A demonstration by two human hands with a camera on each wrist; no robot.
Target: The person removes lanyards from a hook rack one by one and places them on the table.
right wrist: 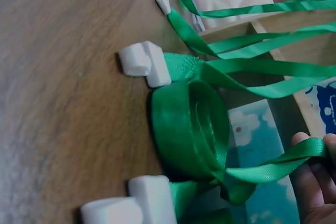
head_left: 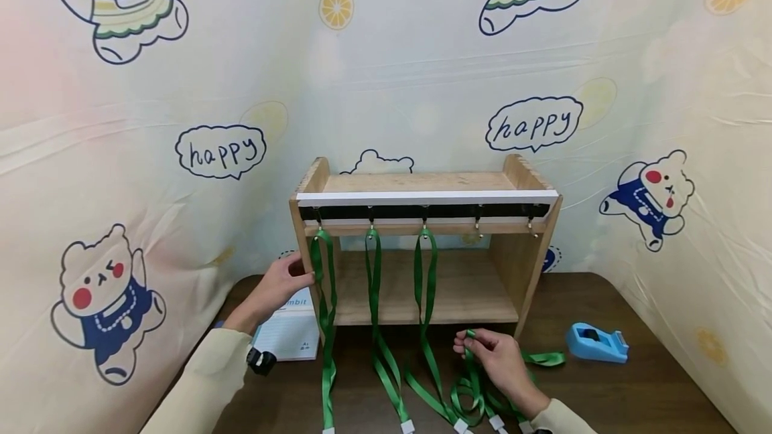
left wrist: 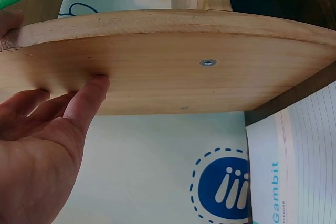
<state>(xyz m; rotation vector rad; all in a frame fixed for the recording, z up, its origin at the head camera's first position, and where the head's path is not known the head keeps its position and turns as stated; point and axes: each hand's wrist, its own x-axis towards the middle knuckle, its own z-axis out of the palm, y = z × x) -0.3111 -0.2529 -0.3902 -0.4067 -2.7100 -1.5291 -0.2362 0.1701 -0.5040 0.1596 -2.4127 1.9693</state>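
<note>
Left hand [head_left: 280, 284], fingers extended, touched a wooden shelf [head_left: 416, 286] | right hand [head_left: 497, 359], well apart, pinched a green strap [right wrist: 278, 166] | three other straps [head_left: 374, 280] hung in front

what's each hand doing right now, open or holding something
Left hand: open, touching the shelf.
Right hand: closed, pinching a green lanyard.

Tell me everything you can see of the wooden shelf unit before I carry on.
The wooden shelf unit stands upright on the dark brown table, its front open. It looks like pale wood: a top board, a lower board and two side panels that rise above the top. A white and black strip runs along the upper front, with five metallic hooks; the left three carry green lanyards, the right two are bare. The left hand touches the outer left side panel, where a metal fastener shows.
</note>
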